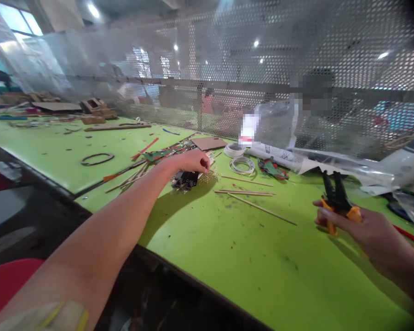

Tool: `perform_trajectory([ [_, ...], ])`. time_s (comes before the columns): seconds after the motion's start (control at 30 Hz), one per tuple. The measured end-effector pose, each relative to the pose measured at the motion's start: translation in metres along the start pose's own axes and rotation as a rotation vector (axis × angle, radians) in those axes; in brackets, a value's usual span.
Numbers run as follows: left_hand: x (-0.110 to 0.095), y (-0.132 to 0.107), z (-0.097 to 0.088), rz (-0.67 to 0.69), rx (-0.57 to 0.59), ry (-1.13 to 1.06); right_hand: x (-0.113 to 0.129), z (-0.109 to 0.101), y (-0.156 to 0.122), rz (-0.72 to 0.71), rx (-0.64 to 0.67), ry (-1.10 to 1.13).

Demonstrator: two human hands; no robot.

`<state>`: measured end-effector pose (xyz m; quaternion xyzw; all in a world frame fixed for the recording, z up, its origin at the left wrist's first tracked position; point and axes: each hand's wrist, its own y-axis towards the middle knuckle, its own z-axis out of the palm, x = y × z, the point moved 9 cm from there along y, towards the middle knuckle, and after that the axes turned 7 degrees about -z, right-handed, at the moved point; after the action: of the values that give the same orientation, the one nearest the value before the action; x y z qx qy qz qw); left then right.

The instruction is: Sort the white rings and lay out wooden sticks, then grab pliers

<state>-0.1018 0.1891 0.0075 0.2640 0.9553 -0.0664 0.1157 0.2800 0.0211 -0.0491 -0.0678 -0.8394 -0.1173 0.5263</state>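
Note:
My right hand (369,230) is wrapped round the orange handles of a pair of pliers (336,195). Their black jaws point up and away, spread a little apart. Across the table, my left hand (195,162) has its fingers curled together over a heap of small black pieces (185,180). What the fingertips hold, if anything, is hidden. A scatter of tiny golden bits (209,177) lies beside that heap. Several thin wooden sticks (244,192) rest on the green table between the two hands.
Rolls of white tape (242,165), a patterned red and green piece (272,168) and a long plastic-wrapped roll (279,156) lie near the perforated metal screen (224,87). A dark ring (97,159) and cardboard pieces (94,110) are to the left. Someone sits behind the screen.

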Motion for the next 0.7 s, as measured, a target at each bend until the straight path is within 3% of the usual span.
perform_trajectory([
  [0.1,-0.004,-0.007,0.002,0.05,0.114,0.004,-0.011,-0.004,0.004,0.068,0.043,-0.035],
  [0.23,0.0,-0.012,0.006,0.029,0.186,0.036,-0.012,-0.006,0.006,0.03,0.064,-0.093],
  [0.5,0.013,-0.014,0.009,-0.039,0.233,0.058,-0.018,-0.008,0.006,0.084,0.048,-0.074],
  [0.7,0.012,-0.016,0.002,-0.034,0.195,0.012,-0.013,-0.006,0.003,0.084,0.063,-0.034],
])
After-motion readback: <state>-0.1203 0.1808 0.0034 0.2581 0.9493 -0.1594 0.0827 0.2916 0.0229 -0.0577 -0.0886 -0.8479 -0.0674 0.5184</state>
